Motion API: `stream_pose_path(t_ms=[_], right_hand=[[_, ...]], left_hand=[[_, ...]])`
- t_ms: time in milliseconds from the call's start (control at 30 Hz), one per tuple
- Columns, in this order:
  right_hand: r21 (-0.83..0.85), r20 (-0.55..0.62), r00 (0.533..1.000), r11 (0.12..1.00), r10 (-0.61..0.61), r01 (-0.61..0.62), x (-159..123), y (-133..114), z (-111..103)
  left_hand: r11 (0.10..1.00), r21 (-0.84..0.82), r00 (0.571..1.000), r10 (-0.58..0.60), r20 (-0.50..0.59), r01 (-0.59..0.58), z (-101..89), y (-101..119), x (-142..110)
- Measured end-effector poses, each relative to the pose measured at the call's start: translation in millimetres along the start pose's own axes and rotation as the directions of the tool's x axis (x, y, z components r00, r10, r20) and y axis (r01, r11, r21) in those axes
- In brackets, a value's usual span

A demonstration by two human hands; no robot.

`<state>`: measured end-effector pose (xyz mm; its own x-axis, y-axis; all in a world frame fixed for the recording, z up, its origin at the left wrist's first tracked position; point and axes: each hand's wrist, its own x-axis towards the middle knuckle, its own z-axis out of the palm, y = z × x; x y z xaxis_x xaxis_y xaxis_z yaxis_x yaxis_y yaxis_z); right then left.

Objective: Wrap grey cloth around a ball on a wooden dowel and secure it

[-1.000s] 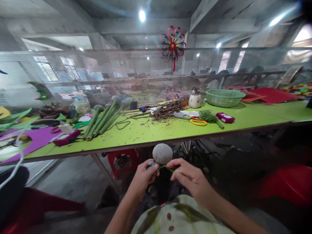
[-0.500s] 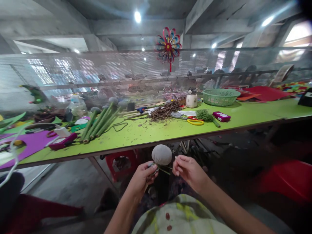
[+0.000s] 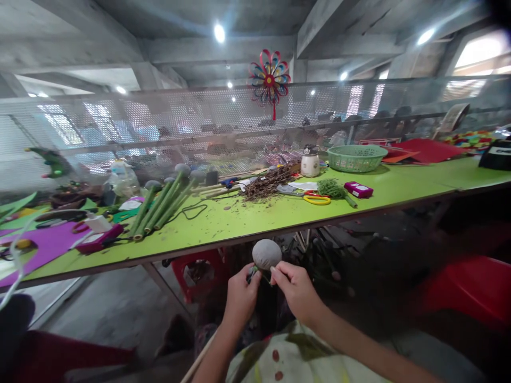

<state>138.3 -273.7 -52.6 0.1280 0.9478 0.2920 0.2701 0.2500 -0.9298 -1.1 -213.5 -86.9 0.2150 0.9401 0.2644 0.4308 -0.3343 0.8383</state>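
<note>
A grey cloth-covered ball (image 3: 266,254) stands up between my hands in front of the table edge. My left hand (image 3: 242,290) is closed around its gathered base, where a bit of green shows at the fingertips. A pale stick (image 3: 202,355) slants down beside my left forearm; whether it joins the ball is hidden by the hand. Thumb and fingers of my right hand (image 3: 293,287) pinch a thin green string close under the ball. Most of the string is hidden by the fingers.
On the green table (image 3: 215,223) lie green-wrapped sticks with grey tops (image 3: 163,205), dry twigs (image 3: 271,181), yellow-handled scissors (image 3: 317,199), green yarn (image 3: 331,187), a magenta box (image 3: 358,189), a jug (image 3: 310,161) and a green basket (image 3: 356,158). A red stool (image 3: 199,274) stands underneath.
My right hand first held the string out to the right, moved slightly away, then came back in against the ball's underside. My left hand has turned more upright. The view has shifted slightly right.
</note>
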Motion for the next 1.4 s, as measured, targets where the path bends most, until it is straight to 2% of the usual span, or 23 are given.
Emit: stream_pose_path(t_ms=[200,300,433,533,633,700,733,800,867,933,1000,1067,1100,1133,1200,1300,1400], right_hand=[[-0.03,-0.023,0.999,0.999,0.027,-0.027,-4.7,12.6,7.5],[-0.042,0.014,1.0,0.999,-0.009,0.01,-1.3,11.5,7.6],[-0.101,0.177,0.977,0.985,-0.119,0.138,15.4,-9.6,-9.3],[-0.129,0.372,0.92,0.975,-0.122,0.181,39.8,-32.5,-34.3],[-0.12,0.494,0.867,0.993,0.058,0.002,71.6,-40.9,-57.0],[-0.103,0.573,0.808,0.99,0.137,-0.095,91.7,-31.6,-65.5],[-0.1,0.593,0.792,0.989,0.145,-0.106,99.5,-22.6,-67.3],[-0.103,0.592,0.799,0.993,0.105,-0.055,106.8,0.8,-65.8],[-0.115,0.579,0.812,0.993,0.074,-0.009,99.6,26.5,-58.7],[-0.122,0.569,0.819,0.992,0.073,-0.003,77.2,48.2,-48.3],[-0.145,0.56,0.825,0.989,0.073,0.011,43.8,61.2,-37.9],[-0.183,0.522,0.85,0.983,0.073,0.028,8.1,62.6,-31.0],[-0.208,0.498,0.865,0.977,0.057,0.055,-7.5,58.9,-29.4],[-0.281,0.484,0.875,0.95,0.019,0.135,-20.2,52.6,-28.9],[-0.404,0.486,0.873,0.879,-0.028,0.253,-34.8,34.9,-30.6],[-0.528,0.506,0.861,0.773,-0.046,0.352,-32.8,3.7,-36.7],[-0.581,0.557,0.824,0.661,-0.103,0.475,-14.1,-26.3,-44.0]], left_hand=[[0.983,0.181,1.0,0.031,0.002,-0.031,6.6,-15.8,0.1],[0.937,0.342,0.997,0.071,0.014,-0.072,8.2,-14.6,-0.2],[0.786,0.58,0.977,0.166,0.137,-0.215,3.2,2.0,-3.4],[0.659,0.671,0.94,0.218,0.263,-0.34,-4.7,14.4,-7.2],[0.6,0.662,0.891,0.247,0.38,-0.449,-13.4,23.0,-11.9],[0.62,0.6,0.856,0.27,0.441,-0.506,-18.7,27.2,-15.5],[0.648,0.551,0.839,0.288,0.462,-0.526,-21.0,28.6,-17.4],[0.729,0.423,0.818,0.332,0.469,-0.538,-25.1,29.6,-21.0],[0.808,0.305,0.835,0.366,0.412,-0.505,-28.4,27.4,-23.4],[0.874,0.237,0.886,0.348,0.308,-0.425,-30.8,22.5,-23.8],[0.929,0.195,0.938,0.27,0.219,-0.313,-31.6,16.4,-22.4],[0.966,0.169,0.972,0.17,0.165,-0.198,-30.7,11.0,-19.8],[0.974,0.164,0.98,0.132,0.149,-0.156,-29.7,8.9,-18.5],[0.977,0.167,0.984,0.109,0.139,-0.132,-28.5,7.1,-17.2],[0.971,0.201,0.985,0.104,0.14,-0.132,-25.9,5.0,-15.2],[0.931,0.303,0.969,0.152,0.192,-0.206,-23.7,5.0,-13.6],[0.881,0.383,0.949,0.188,0.254,-0.277,-24.6,11.0,-14.5]])
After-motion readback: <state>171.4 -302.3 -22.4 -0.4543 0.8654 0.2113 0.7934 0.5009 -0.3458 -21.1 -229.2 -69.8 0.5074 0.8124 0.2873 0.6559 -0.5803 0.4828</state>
